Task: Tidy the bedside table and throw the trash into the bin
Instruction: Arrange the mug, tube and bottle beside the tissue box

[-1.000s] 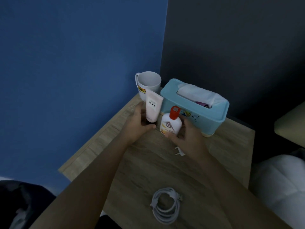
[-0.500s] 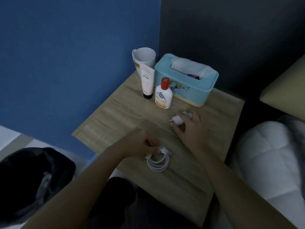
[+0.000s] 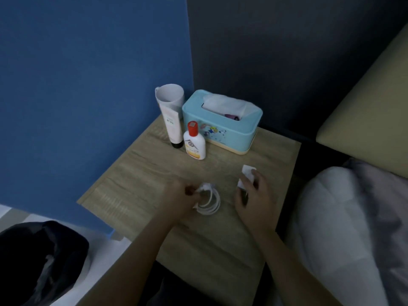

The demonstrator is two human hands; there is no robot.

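On the wooden bedside table [image 3: 231, 250] my left hand [image 3: 178, 199] pinches a coiled white cable [image 3: 209, 200] at its left side. My right hand [image 3: 254, 195] grips a white charger plug [image 3: 247, 175], fingers wrapped around it, just above the tabletop. At the back of the table stand a white mug [image 3: 170, 97], a pale cream tube [image 3: 172, 127] on its black cap, a white lotion bottle with a red cap [image 3: 195, 143] and a light blue tissue box [image 3: 221, 122]. A bin lined with a black bag [image 3: 37, 261] stands on the floor at lower left.
A blue wall runs along the table's left side and a dark wall behind it. A bed with a white pillow [image 3: 353, 228] and a beige headboard [image 3: 371, 96] borders the table on the right.
Both hands left the tube and bottle. The left hand dropped to the cable and pinched it; the right picked up the plug and drew it toward the front right.
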